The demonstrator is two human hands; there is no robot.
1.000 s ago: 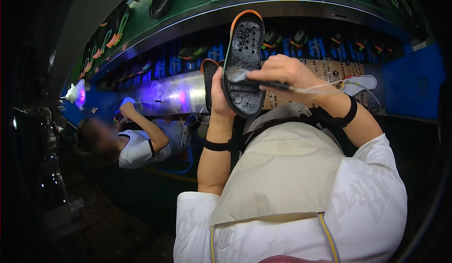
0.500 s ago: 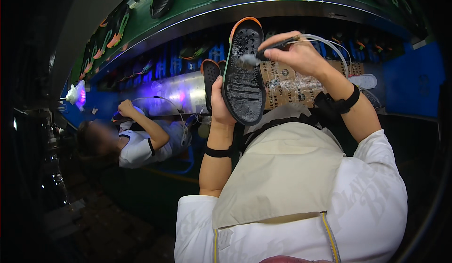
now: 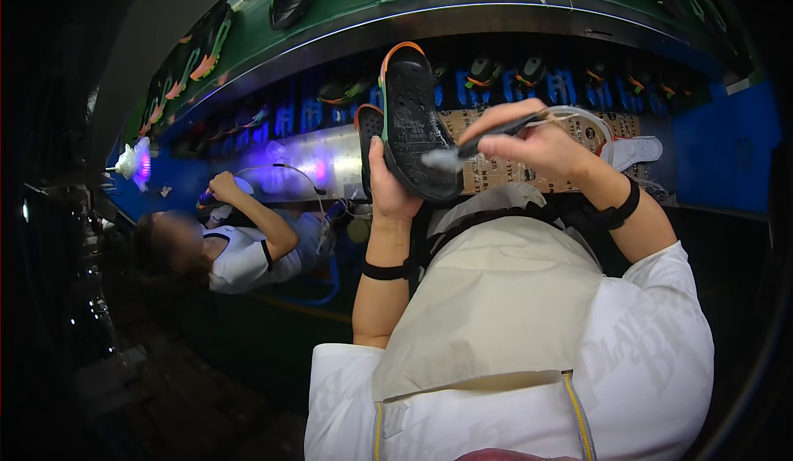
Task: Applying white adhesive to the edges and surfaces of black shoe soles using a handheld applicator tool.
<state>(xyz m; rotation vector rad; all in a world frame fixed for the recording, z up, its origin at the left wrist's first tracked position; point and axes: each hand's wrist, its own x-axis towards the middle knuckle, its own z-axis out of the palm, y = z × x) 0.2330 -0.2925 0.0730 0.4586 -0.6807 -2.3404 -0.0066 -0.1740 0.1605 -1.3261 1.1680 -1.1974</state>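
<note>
Head: left hand (image 3: 391, 187) — one sole (image 3: 409, 114); right hand (image 3: 537, 140) — one brush (image 3: 472, 144).

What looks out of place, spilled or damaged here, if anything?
Nothing clearly looks spilled or damaged. One mild oddity: the white shoe-shaped piece at the right of the workbench, its colour unlike the black sole in the left hand.

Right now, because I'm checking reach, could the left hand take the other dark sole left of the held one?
Probably not: the left hand has its grip on the held sole. The other sole looks close, though partly covered in this view.
</note>
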